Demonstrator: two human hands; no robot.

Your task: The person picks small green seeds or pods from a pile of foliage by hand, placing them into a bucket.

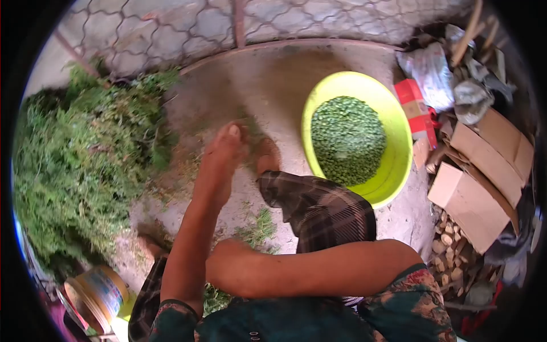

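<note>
My left hand is raised over the floor, closed with the thumb uppermost, and its fingertips are blurred. I cannot tell what it holds. My right hand reaches across in front of my body beside my left forearm, blurred, with its fingers turned out of sight. Loose green sprigs lie on the ground just beyond it. To the left is a large heap of leafy green plants. On the right, a yellow-green basin holds a bed of small green pods or seeds.
A wire-mesh fence runs along the back. Cardboard pieces, plastic bags and chopped wood crowd the right side. A labelled bucket lies tipped at lower left. My knee under checked cloth rises near the basin.
</note>
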